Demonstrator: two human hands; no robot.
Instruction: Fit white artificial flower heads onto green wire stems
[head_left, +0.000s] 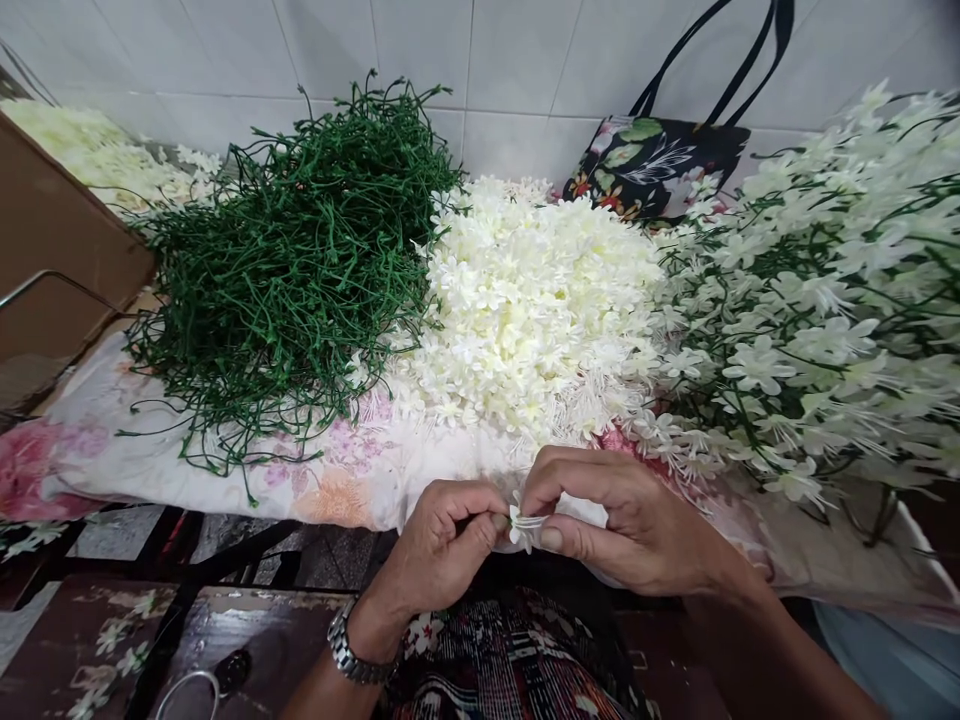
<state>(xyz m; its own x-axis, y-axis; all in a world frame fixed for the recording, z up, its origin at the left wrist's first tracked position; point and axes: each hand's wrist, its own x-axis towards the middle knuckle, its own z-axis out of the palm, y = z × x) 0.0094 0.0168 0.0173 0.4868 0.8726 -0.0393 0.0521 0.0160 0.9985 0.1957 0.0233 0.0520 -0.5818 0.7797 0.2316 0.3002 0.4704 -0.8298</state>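
Observation:
My left hand (454,540) is closed in a pinch at the back of a small white artificial flower (517,522), in front of my lap. What lies between those fingertips, perhaps a stem, is hidden. From the other side, my right hand (619,515) reaches the same flower, its thumb and forefinger closed at the petals and the long white stamens. Beyond my hands spreads a heap of loose white flower heads (540,290). Left of it rises a tangled pile of green plastic stems (300,260).
Assembled white flower sprays (810,320) fill the right side. A cardboard box (67,240) stands at the left. A black floral bag (652,165) leans by the tiled wall. Flower-print cloth (337,490) covers the table; dark wooden boards (262,640) lie below.

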